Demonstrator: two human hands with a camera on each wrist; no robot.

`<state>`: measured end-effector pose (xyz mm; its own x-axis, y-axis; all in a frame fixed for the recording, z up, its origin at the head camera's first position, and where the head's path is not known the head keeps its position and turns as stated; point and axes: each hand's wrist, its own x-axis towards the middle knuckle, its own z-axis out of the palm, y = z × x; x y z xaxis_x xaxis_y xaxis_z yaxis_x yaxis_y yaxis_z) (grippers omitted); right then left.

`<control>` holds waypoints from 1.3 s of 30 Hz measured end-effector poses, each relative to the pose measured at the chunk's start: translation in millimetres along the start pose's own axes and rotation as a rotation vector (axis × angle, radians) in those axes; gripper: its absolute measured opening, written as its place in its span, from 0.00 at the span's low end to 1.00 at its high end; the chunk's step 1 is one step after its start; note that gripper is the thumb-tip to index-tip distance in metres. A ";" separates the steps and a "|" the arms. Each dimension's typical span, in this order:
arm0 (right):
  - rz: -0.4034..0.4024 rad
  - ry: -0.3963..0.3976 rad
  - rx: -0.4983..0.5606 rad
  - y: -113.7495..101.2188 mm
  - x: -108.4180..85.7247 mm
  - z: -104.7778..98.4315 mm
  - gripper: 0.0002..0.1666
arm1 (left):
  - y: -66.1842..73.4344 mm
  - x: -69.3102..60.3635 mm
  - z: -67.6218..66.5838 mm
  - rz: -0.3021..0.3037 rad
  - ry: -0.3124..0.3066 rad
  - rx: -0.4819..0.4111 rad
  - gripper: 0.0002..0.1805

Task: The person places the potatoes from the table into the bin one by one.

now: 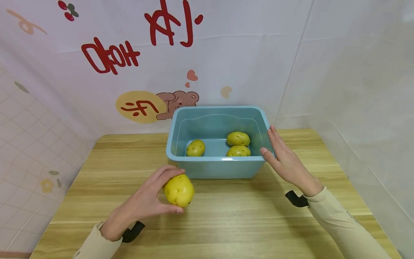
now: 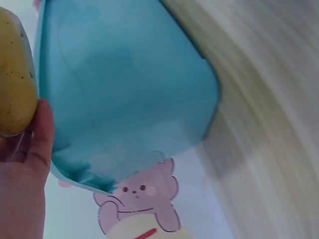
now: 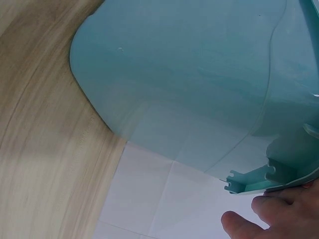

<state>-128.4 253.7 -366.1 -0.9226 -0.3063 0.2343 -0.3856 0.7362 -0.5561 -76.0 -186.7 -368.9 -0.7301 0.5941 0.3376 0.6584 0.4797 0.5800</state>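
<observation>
My left hand [image 1: 150, 194] grips a yellow potato [image 1: 179, 190] between thumb and fingers, just in front of a blue plastic bin [image 1: 223, 169]. In the left wrist view the same potato [image 2: 16, 74] shows at the left edge, with fingers [image 2: 42, 132] against its side. Inside the bin lie three more potatoes: one on the left [image 1: 195, 148], and two on the right, a rear one [image 1: 238, 139] and a front one [image 1: 238, 151]. My right hand [image 1: 286, 162] rests on the bin's right rim, its fingers extended; the right wrist view shows fingertips [image 3: 271, 209] at that rim.
The bin stands on a wood-grain table [image 1: 226, 223] near its back edge. Behind it hangs a white sheet [image 1: 245, 54] printed with red characters and a bear [image 1: 181, 100]. A dark band [image 1: 132, 232] sits at the left wrist, another [image 1: 297, 199] at the right.
</observation>
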 end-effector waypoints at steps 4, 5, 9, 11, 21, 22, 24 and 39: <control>0.001 0.000 -0.002 -0.1 0.3 -0.5 0.45 | 6.7 10.7 -2.2 0.085 0.046 -0.010 0.51; 0.001 0.000 -0.002 -0.3 0.4 -0.6 0.45 | 8.6 13.7 -2.6 0.105 0.059 -0.013 0.51; 0.004 -0.004 -0.001 -0.7 0.4 -0.8 0.45 | 16.1 24.5 -4.8 0.156 0.106 -0.031 0.50; 0.004 -0.005 -0.003 -0.7 0.6 -0.7 0.45 | 19.6 29.9 -6.0 0.168 0.123 -0.036 0.50; 0.000 0.001 -0.008 -0.2 1.0 -0.2 0.45 | 36.2 59.9 -17.7 0.256 0.174 -0.013 0.51; 0.000 0.002 -0.008 0.0 1.0 -0.1 0.45 | 37.9 63.2 -19.4 0.265 0.176 -0.010 0.51; 0.001 0.005 -0.009 0.4 0.7 -0.1 0.45 | 41.5 70.0 -23.1 0.278 0.176 -0.008 0.51; 0.009 -0.002 -0.019 0.9 1.1 -0.2 0.45 | 63.0 118.8 -42.1 0.282 0.199 -0.011 0.55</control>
<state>-129.8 254.1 -366.1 -0.9261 -0.3010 0.2274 -0.3772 0.7502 -0.5431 -128.9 -113.1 -261.0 -0.5414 0.5645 0.6232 0.8384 0.3065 0.4507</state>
